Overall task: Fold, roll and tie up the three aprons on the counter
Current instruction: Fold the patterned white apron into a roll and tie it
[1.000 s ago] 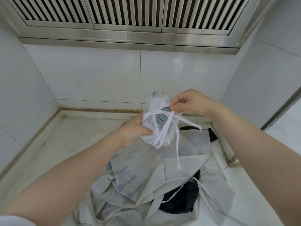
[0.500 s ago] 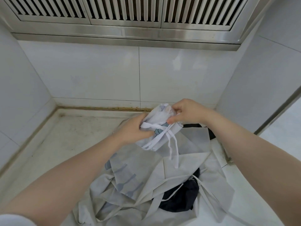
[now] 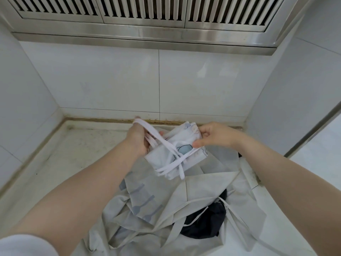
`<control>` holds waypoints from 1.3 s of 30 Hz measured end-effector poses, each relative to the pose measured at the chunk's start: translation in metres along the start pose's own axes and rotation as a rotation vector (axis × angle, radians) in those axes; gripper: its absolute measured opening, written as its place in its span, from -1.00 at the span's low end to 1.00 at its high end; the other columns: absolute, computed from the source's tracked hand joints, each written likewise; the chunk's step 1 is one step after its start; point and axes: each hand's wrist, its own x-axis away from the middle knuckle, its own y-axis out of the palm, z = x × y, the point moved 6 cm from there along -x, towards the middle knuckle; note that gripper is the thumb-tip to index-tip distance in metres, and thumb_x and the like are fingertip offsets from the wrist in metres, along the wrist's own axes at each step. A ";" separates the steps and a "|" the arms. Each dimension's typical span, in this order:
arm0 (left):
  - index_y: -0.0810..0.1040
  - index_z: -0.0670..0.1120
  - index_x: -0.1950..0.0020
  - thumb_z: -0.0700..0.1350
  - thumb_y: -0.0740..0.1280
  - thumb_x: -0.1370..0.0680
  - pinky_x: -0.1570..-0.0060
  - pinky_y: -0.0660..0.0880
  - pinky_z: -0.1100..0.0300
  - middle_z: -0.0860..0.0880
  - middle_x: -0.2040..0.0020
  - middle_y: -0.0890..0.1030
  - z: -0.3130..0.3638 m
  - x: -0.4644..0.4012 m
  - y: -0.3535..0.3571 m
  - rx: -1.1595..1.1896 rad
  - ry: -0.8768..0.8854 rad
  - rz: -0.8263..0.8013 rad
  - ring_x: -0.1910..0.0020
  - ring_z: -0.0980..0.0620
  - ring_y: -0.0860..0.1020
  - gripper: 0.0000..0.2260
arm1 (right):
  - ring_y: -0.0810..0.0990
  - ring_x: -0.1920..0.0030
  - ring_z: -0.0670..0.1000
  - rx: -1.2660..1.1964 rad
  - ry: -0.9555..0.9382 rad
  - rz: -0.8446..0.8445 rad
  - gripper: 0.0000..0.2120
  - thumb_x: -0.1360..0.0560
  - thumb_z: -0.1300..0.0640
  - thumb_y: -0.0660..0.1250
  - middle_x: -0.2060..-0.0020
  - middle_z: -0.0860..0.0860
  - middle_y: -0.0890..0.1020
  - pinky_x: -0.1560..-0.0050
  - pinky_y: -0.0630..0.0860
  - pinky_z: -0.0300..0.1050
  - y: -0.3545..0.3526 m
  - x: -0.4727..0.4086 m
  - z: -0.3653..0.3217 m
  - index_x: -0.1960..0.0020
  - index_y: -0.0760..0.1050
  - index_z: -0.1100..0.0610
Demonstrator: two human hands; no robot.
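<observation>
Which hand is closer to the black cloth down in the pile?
Probably the right hand, though both are well above the black cloth. It holds the rolled apron more directly over it; the left hand is further left, holding the white strap.

Rolled apron [image 3: 177,154]: thin matt white cloth
Ties [image 3: 156,137]: flat woven tape
Hood [image 3: 147,32]: brushed metal
Wall tiles [image 3: 110,80]: glossy, smooth
Worktop [image 3: 55,154]: pale stone, scuffed

1. The left hand [image 3: 137,139] grips white cloth straps [image 3: 153,134] of a rolled white printed apron [image 3: 177,156].
2. The right hand [image 3: 215,134] pinches the roll's far end.
3. Below, a crumpled grey apron [image 3: 166,209] lies on the pale counter [image 3: 64,159], partly covering a black cloth [image 3: 204,222].
</observation>
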 end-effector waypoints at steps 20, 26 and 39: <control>0.27 -0.13 0.25 -0.16 0.13 -0.62 0.34 0.32 0.17 -0.02 0.56 0.24 0.040 -0.003 0.031 0.076 0.039 -0.157 0.50 0.03 0.21 -0.76 | 0.36 0.32 0.00 0.384 -0.038 0.057 -0.70 -0.39 0.01 0.46 0.39 0.01 0.40 0.29 0.20 -0.11 0.025 -0.018 0.028 0.30 0.43 0.18; 0.24 -0.10 -0.48 0.18 0.19 -0.57 -0.41 0.11 0.07 -0.10 -0.51 0.19 0.019 -0.005 0.032 -0.616 0.093 -0.062 -0.46 -0.07 0.20 -0.43 | 0.36 0.37 0.02 0.243 -0.006 0.298 -0.58 -0.44 -0.02 0.42 0.47 -0.01 0.36 0.34 0.20 -0.11 0.024 -0.019 0.026 0.41 0.26 0.09; 0.33 -0.11 -0.25 -0.22 0.38 -0.50 0.31 0.56 -0.01 -0.18 -0.10 0.57 -0.018 -0.012 0.030 -0.282 0.068 -0.078 0.13 -0.16 0.60 -0.62 | 0.55 -0.04 0.15 0.811 -0.186 0.273 -0.66 -0.61 -0.09 0.11 -0.02 0.09 0.59 0.25 0.25 -0.13 0.050 -0.017 -0.028 -0.15 0.43 0.15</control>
